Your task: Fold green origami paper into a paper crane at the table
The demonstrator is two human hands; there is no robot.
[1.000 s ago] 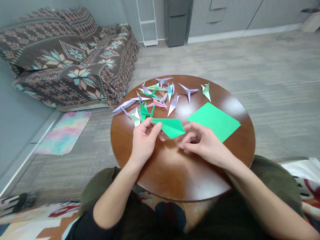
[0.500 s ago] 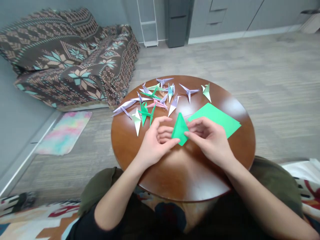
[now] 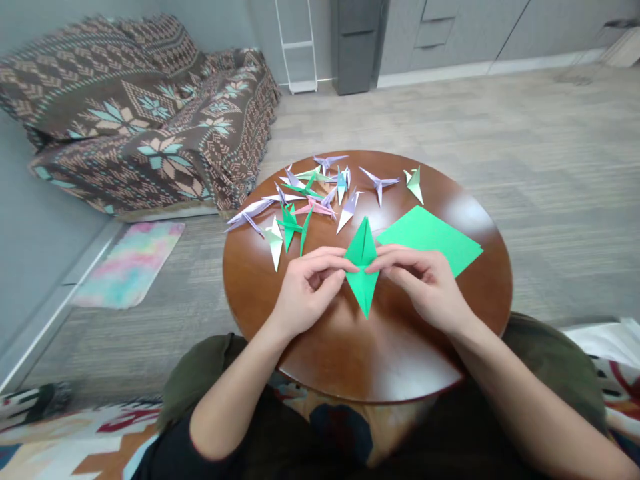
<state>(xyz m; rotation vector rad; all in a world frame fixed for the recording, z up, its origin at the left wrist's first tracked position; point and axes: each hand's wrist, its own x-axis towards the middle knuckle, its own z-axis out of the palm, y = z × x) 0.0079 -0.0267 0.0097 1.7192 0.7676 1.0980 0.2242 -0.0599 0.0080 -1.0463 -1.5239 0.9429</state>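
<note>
A folded green origami paper (image 3: 365, 293), now a long diamond with a slit down its upper half, is held over the table between both hands. My left hand (image 3: 311, 287) is closed on its left side, the index fingertip pressing near the middle crease. From the right, my right hand (image 3: 425, 283) grips the opposite side, its index fingertip also on the crease. The two fingertips almost meet. Just behind the right hand lie flat green paper sheets (image 3: 425, 233). Beyond the left hand sits a green paper crane (image 3: 290, 227) beside a pale green-and-white crane (image 3: 275, 241).
Several purple, pink and green cranes cluster at the round wooden table's (image 3: 370, 370) back left. A purple crane (image 3: 379, 182) and a pale green crane (image 3: 414, 185) stand farther right. A blanket-covered sofa (image 3: 165, 133) is at the far left, near a pastel mat (image 3: 131, 267).
The green paper was a shorter kite shape; it has opened into a long diamond, its lower point now toward me. Both hands' index fingers have moved onto its middle.
</note>
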